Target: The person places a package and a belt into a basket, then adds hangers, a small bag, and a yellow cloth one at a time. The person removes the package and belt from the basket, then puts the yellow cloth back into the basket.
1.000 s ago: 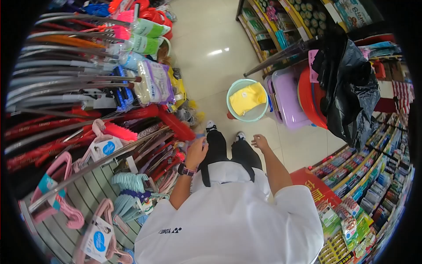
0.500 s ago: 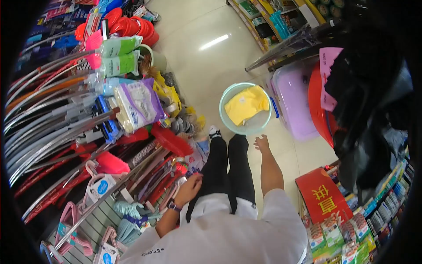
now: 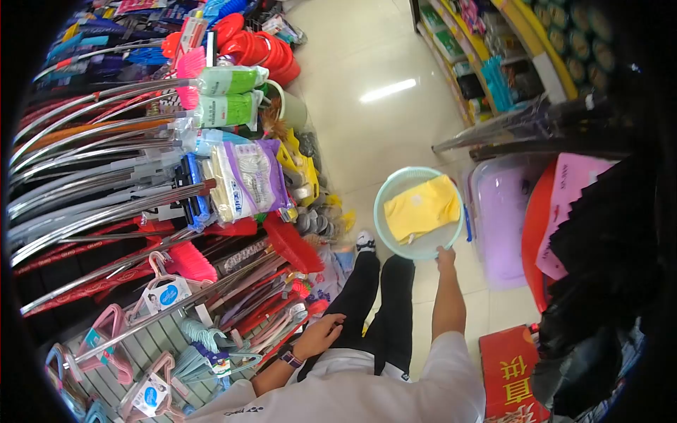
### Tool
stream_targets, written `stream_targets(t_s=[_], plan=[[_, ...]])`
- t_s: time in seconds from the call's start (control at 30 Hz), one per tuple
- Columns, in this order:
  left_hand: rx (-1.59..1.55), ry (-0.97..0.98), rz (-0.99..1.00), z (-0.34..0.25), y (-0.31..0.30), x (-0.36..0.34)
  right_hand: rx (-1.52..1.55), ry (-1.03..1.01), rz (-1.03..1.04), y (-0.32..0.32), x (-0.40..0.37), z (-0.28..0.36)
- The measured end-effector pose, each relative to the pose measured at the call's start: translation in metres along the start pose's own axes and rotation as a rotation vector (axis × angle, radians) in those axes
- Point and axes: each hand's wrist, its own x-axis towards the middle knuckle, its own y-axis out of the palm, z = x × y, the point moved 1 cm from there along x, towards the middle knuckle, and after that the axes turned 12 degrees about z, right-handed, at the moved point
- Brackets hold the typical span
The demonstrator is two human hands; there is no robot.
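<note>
A light green round basin (image 3: 386, 238) holds a folded yellow cloth (image 3: 423, 208). My right hand (image 3: 446, 259) is closed on the basin's near right rim, its fingers partly hidden by the rim. My left hand (image 3: 319, 335), with a watch on the wrist, hangs beside my left thigh with its fingers loosely apart and holds nothing. Close to the left hand are handles and hangers on the rack.
Mops, brushes and hangers (image 3: 162, 296) crowd the left side. A purple translucent tub (image 3: 499, 218) and a red basin (image 3: 536, 233) stand at the right. Shelves (image 3: 486, 56) are at the upper right, with a red sign (image 3: 511, 377) at the lower right.
My right hand has gone from open beside the basin to closed on its rim. The view has shifted, so the basin and racks appear lower and farther right.
</note>
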Motion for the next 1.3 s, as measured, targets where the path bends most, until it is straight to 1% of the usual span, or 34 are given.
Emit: stream_targets(t_s=[0.07, 0.1, 0.17, 0.23, 0.27, 0.3, 0.37, 0.43, 0.47, 0.5, 0.53, 0.57, 0.63, 0.67, 0.7, 0.83, 0.9, 0.93, 0.97, 1.03, 1.07, 1.1, 1.17, 1.2, 1.23, 1.3], plan=[[0.064, 0.057, -0.013, 0.001, -0.005, -0.004, -0.001, -0.031, -0.014, 0.004, -0.028, 0.01], [0.056, 0.087, -0.036, -0.005, -0.009, -0.007, 0.015, -0.062, -0.015, 0.007, -0.048, 0.017], [0.001, 0.111, -0.119, -0.017, -0.022, -0.014, -0.049, -0.152, -0.037, 0.016, -0.085, 0.035], [0.029, 0.14, -0.165, -0.023, -0.04, -0.016, -0.24, -0.214, -0.127, 0.04, -0.148, 0.074], [0.091, 0.193, -0.241, -0.023, -0.05, -0.017, -0.244, -0.234, -0.115, 0.045, -0.173, 0.092], [0.157, 0.24, -0.313, -0.023, -0.061, -0.02, -0.207, -0.277, -0.05, 0.052, -0.198, 0.105], [0.152, 0.266, -0.358, -0.028, -0.083, -0.026, -0.137, -0.343, 0.059, 0.072, -0.259, 0.138], [0.137, 0.322, -0.398, -0.038, -0.115, -0.027, -0.2, -0.393, 0.088, 0.095, -0.307, 0.172], [-0.099, 0.434, -0.352, -0.045, -0.129, -0.027, -0.217, -0.407, 0.074, 0.105, -0.324, 0.183], [-0.337, 0.548, -0.298, -0.051, -0.143, -0.026, -0.271, -0.476, 0.065, 0.117, -0.339, 0.195], [-0.358, 0.605, -0.341, -0.056, -0.16, -0.025, -0.325, -0.547, 0.055, 0.131, -0.354, 0.21], [-0.378, 0.664, -0.384, -0.06, -0.18, -0.024, -0.342, -0.569, 0.037, 0.146, -0.372, 0.228], [-0.275, 0.733, -0.579, -0.071, -0.22, -0.018, -0.406, -0.534, 0.092, 0.177, -0.408, 0.262], [-0.384, 0.749, -0.592, -0.079, -0.243, -0.018, -0.424, -0.551, 0.125, 0.193, -0.419, 0.277], [-0.49, 0.766, -0.6, -0.088, -0.267, -0.02, -0.433, -0.572, 0.108, 0.206, -0.426, 0.29], [-0.556, 0.848, -0.619, -0.108, -0.377, -0.024, -0.454, -0.655, 0.075, 0.273, -0.433, 0.333], [-0.235, 0.66, -0.9, -0.106, -0.418, -0.028, -0.493, -0.553, 0.076, 0.301, -0.432, 0.355], [-0.259, 0.641, -0.959, -0.105, -0.435, -0.03, -0.522, -0.548, 0.083, 0.315, -0.431, 0.368], [-0.276, 0.632, -0.976, -0.103, -0.449, -0.031, -0.544, -0.58, 0.096, 0.331, -0.428, 0.379], [-0.406, 0.676, -0.969, -0.099, -0.473, -0.03, -0.574, -0.617, 0.125, 0.36, -0.423, 0.402], [-0.47, 0.684, -0.899, -0.09, -0.482, -0.023, -0.561, -0.613, 0.153, 0.371, -0.421, 0.412], [-0.478, 0.679, -0.916, -0.083, -0.491, -0.018, -0.547, -0.608, 0.181, 0.381, -0.419, 0.423], [-0.726, 0.822, -0.626, -0.084, -0.508, -0.018, -0.572, -0.609, 0.202, 0.399, -0.414, 0.443], [-0.783, 0.888, -0.545, -0.086, -0.517, -0.019, -0.631, -0.614, 0.208, 0.407, -0.413, 0.454], [-0.79, 0.894, -0.562, -0.09, -0.525, -0.021, -0.69, -0.62, 0.215, 0.415, -0.412, 0.466], [-0.904, 0.876, -0.383, -0.095, -0.538, -0.021, -0.727, -0.658, 0.252, 0.429, -0.407, 0.486]])
